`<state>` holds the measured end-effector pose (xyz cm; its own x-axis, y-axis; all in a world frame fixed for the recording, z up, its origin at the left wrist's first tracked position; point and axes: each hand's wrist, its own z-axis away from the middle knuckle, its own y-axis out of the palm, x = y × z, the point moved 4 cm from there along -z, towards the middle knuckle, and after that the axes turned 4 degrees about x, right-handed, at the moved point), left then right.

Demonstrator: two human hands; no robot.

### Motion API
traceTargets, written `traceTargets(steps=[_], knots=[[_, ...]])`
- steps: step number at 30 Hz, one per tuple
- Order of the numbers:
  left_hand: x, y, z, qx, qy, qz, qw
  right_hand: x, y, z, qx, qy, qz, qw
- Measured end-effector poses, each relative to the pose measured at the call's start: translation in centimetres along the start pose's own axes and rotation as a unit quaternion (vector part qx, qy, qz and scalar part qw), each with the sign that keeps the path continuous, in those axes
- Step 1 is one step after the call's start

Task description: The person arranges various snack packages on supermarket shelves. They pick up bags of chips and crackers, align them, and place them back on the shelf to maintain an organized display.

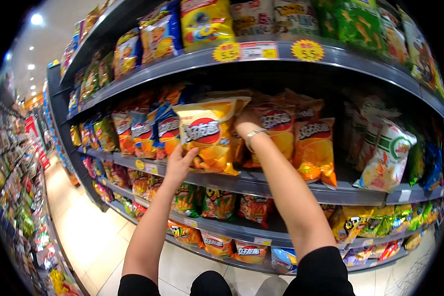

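Note:
My left hand (180, 162) grips the lower left edge of a yellow-and-orange chip bag (207, 135), which stands upright at the front of the middle shelf. Behind that bag, my right hand (247, 122) reaches in among the chip bags; its fingers are hidden, so what they touch cannot be told. A bracelet or watch circles the right wrist. Just right of this wrist stand an orange chip bag (275, 125) with a red oval and another orange chip bag (314, 148). Blue-and-orange chip bags (168, 127) line up on the left.
The upper shelf edge (340, 55) curves above my hands and bears price tags. A white snack bag (388, 153) leans farther right. Lower shelves hold more snack bags (218, 201). An aisle with a tiled floor (96, 225) runs along the left, beside another stocked shelf (22, 207).

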<state>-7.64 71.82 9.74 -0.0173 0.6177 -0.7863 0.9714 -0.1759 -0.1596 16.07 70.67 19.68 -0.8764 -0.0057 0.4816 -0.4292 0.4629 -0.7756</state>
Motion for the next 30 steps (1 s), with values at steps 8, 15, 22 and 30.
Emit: traceTargets(steps=[8, 15, 22, 30], knots=[[-1.5, 1.1, -0.8, 0.039, -0.018, -0.061, 0.997, 0.9, -0.4, 10.8, -0.202, -0.233, -0.072, 0.949], [-0.7, 2.0, -0.8, -0.012, 0.051, -0.013, 0.999, 0.8, 4.4, 11.0, -0.088, -0.151, -0.056, 0.983], [2.0, 2.9, -2.1, -0.066, 0.108, -0.094, 0.987, 1.2, 6.3, 11.9, -0.184, -0.191, -0.042, 0.963], [1.9, 1.4, -0.1, -0.030, 0.049, -0.197, 0.979, 0.0, 5.1, 13.2, -0.013, -0.151, -0.058, 0.987]])
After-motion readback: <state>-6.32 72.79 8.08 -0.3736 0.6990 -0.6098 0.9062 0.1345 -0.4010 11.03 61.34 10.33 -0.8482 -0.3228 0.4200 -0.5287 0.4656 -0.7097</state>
